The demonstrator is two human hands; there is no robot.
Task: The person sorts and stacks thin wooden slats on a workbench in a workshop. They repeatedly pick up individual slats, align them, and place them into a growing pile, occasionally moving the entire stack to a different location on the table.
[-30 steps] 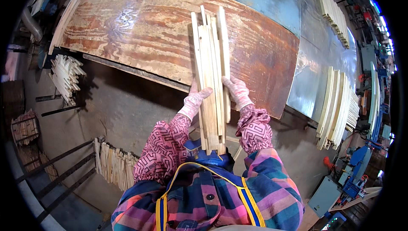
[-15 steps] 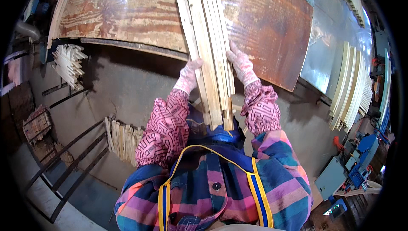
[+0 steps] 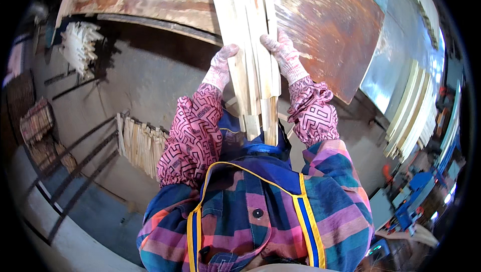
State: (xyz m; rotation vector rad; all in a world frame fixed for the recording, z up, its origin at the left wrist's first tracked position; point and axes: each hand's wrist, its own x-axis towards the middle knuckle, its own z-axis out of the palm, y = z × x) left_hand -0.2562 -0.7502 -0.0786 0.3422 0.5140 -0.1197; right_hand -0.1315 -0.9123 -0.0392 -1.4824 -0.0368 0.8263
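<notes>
A bundle of long pale wooden strips (image 3: 248,51) lies between my two gloved hands, its near ends reaching over my blue apron (image 3: 235,137) at uneven lengths. My left hand (image 3: 221,65) is closed around the bundle's left side, thumb on top. On the opposite side my right hand (image 3: 284,56) grips it, its thumb across the upper face. Both palms and most fingers are hidden under or behind the wood. Beyond my hands, the strips extend over a worn brown plywood tabletop (image 3: 325,26).
Stacked strips (image 3: 408,111) lie on the shiny metal surface (image 3: 383,66) at right. Another pile (image 3: 80,46) stands at far left. More strips (image 3: 140,144) rest by a dark metal rack (image 3: 80,174) at lower left. Blue and grey machinery (image 3: 418,192) is at lower right.
The view has shifted, so the tabletop sits higher in the picture. My right hand's thumb has come over the strips, and the strips' near ends have shifted relative to each other.
</notes>
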